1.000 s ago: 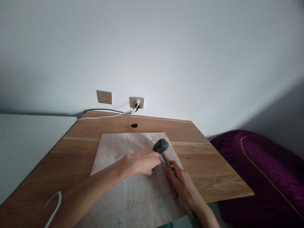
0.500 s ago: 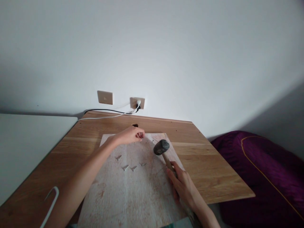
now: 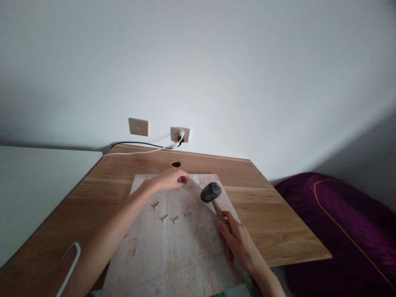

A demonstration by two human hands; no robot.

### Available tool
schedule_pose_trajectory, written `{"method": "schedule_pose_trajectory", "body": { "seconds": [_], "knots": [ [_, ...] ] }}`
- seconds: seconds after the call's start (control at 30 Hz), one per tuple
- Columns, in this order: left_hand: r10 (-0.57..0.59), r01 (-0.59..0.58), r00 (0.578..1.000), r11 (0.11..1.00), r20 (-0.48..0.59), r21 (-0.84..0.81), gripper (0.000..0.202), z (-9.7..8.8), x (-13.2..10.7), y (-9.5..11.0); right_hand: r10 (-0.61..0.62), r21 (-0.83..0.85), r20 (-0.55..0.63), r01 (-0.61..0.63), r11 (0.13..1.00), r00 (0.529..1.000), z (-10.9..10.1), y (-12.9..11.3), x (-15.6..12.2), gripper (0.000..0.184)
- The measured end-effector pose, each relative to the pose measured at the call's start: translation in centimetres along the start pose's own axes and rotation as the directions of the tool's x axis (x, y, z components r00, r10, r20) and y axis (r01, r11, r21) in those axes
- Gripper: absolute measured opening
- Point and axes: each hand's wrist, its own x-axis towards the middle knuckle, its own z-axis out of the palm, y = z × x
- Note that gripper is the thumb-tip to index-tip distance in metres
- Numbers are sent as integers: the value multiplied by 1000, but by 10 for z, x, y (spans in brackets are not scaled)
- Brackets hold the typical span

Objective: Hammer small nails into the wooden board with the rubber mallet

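Observation:
My right hand (image 3: 238,239) is closed round the wooden handle of a black-headed mallet (image 3: 211,192), whose head hovers over the right side of a pale, scuffed wooden board (image 3: 167,260). Over the board's far edge, my left hand (image 3: 175,179) is closed in a pinch. Whatever is between those fingertips is too small and hidden to make out. Several small silver screws or nails (image 3: 164,218) are on the board between my arms, and a tiny one (image 3: 199,185) shows beyond the mallet head.
The board lies on a brown wooden tabletop (image 3: 262,218) with a round hole (image 3: 176,164) near the wall. Cables (image 3: 139,153) run to a wall socket (image 3: 180,134). A white surface (image 3: 46,185) adjoins at left; a purple cushion-like thing (image 3: 309,214) stands right. A white hook (image 3: 72,264) shows lower left.
My left hand has dipped slightly toward the board, uncovering more of the round hole. My right hand and the mallet stay nearly the same; the view has shifted a little.

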Motion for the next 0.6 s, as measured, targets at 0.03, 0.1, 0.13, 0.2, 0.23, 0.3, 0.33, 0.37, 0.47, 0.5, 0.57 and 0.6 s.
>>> {"method": "schedule_pose_trajectory", "body": {
  "seconds": [0.03,0.1,0.13,0.2,0.23,0.3,0.33,0.37,0.47,0.5,0.57,0.6],
  "knots": [
    [1,-1,1000,1000,0,4,15,0,0,0,3,-1,-1,-3,1000,1000,0,0,0,51],
    [12,-12,1000,1000,2,4,12,1,1,0,17,3,5,-17,1000,1000,0,-1,-1,52],
    [22,-22,1000,1000,3,-1,10,1,1,0,21,6,9,-22,1000,1000,0,-1,-1,52],
    [44,-44,999,999,-7,-17,7,3,2,-2,23,9,16,-23,1000,1000,0,-2,-2,52],
    [52,-53,998,998,-17,-23,7,4,3,-3,21,11,17,-21,1000,1000,0,-2,-1,52],
    [59,-60,997,998,-46,-26,6,6,4,-5,14,12,16,-14,1000,1000,0,-2,-1,52],
    [59,-61,997,998,-59,-29,6,8,4,-6,12,13,14,-12,1000,1000,0,-2,-1,52],
    [57,-60,996,998,-69,-34,5,9,4,-7,12,12,12,-13,1000,1000,0,-1,-1,53],
    [33,-38,996,997,-79,-70,4,12,5,-7,27,8,17,-28,1000,999,0,-2,-1,55],
    [24,-30,997,996,-79,-86,4,13,4,-7,32,6,20,-32,999,999,0,-3,-1,56],
    [11,-20,997,993,-80,-115,6,13,4,-7,31,0,19,-31,1000,999,0,-4,-1,57],
    [9,-19,997,992,-80,-128,7,14,3,-7,29,-3,19,-29,1000,999,0,-4,-1,58]
  ]
}}
